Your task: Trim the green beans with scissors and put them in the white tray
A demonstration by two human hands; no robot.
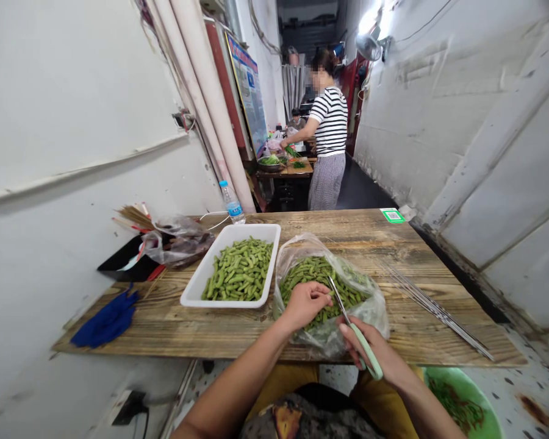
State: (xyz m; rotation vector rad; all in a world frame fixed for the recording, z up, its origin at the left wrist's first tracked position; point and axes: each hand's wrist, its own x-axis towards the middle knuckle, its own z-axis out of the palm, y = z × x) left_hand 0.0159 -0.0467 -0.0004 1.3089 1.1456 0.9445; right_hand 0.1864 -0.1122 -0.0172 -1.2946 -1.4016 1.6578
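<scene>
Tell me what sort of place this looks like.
Likely a small eatery's prep space, though I can't be sure: green pods lie in a white tray on the wooden table, another person handles greens beyond it, and a QR code card sits near its far edge.

There is 1 camera, worn on the person's head. It looks from above and behind the grip of the right hand (370,346) on the scissors (366,350), facing forward and down. The grip is near to it, with the lap (279,390) nearer. Beyond the grip, the view takes the wooden table (352,228) and, farther, the passage (370,190).
</scene>
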